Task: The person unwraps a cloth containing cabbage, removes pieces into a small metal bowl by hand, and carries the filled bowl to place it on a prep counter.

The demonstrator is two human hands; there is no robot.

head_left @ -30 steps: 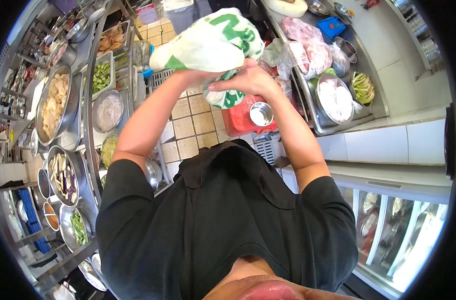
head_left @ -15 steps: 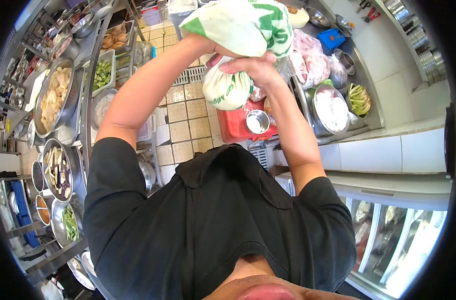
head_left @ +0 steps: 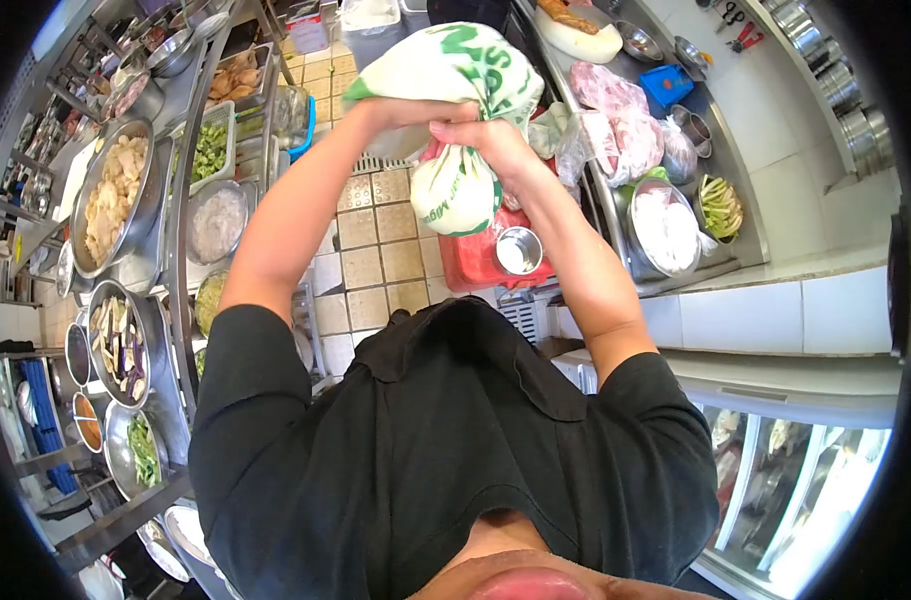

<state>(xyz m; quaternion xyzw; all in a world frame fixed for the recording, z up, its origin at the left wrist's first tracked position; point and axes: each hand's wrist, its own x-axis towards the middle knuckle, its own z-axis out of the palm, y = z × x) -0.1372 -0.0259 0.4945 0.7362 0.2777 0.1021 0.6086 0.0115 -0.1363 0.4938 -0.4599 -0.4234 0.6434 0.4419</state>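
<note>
A white plastic bag (head_left: 453, 190) with green lettering hangs at the top centre. It is pinched in the middle, with a round, full bulge below and a wide, puffed part above. My left hand (head_left: 427, 111) is closed around the gathered neck, its fingers partly covered by the upper part of the bag. Close against it, my right hand (head_left: 490, 142) also grips the neck, thumb pointing left. What fills the bag is hidden. Below the bulge, a metal cup (head_left: 518, 250) stands on a red plastic surface (head_left: 465, 262).
Left of me, a shelf holds a basin of raw chicken pieces (head_left: 115, 200), a bowl of sliced eggplant (head_left: 120, 340) and a tub of green vegetables (head_left: 208, 150). On the right counter lie bagged meat (head_left: 620, 125) and a bowl with a white bag (head_left: 665, 225). A glass-door fridge (head_left: 765, 490) stands lower right.
The upper part of the bag has tipped down and left, more of its lettering showing. Both hands have stayed closed on the neck. The lower bulge has moved slightly downward.
</note>
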